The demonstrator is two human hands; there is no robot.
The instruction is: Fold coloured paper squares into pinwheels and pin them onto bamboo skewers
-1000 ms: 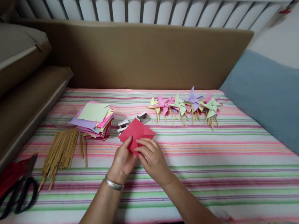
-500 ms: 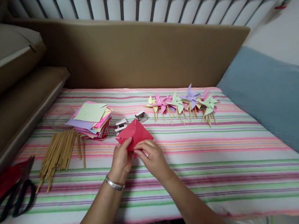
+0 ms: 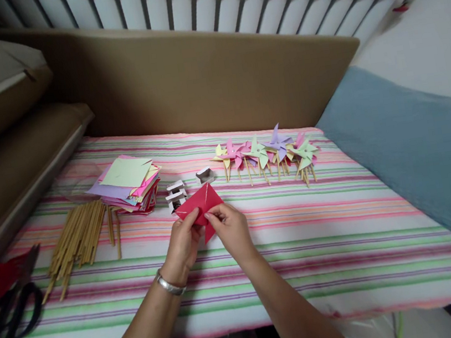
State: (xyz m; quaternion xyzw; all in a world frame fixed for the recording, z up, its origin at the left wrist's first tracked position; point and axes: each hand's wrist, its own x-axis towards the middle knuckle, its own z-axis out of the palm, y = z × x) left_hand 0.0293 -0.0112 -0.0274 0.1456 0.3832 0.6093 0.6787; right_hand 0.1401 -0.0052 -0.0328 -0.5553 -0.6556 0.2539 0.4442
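We find the red paper (image 3: 200, 203) at centre frame, held just above the striped cloth (image 3: 303, 247). It is folded; its upper part forms a triangle whose apex points toward the top of the frame, slightly right. The long axis runs from lower left to upper right. A smaller red flap hangs below, between the two hands.

The left hand (image 3: 182, 245) is closed on the paper's left edge, thumb on top. The right hand (image 3: 232, 229) pinches the lower right edge, fingertips pressed together on the paper. A metal bangle (image 3: 170, 286) sits on the left wrist.

Just beyond the paper, toward upper left, lie small white pieces (image 3: 175, 194); we cannot tell what they are. Left of these sits a stack of coloured paper squares (image 3: 126, 180), and further left a bundle of wooden sticks (image 3: 78, 240). Black scissors (image 3: 7, 317) lie at the lower left edge. A row of finished paper pinwheels (image 3: 268, 154) lies right of centre, well apart from the hands.
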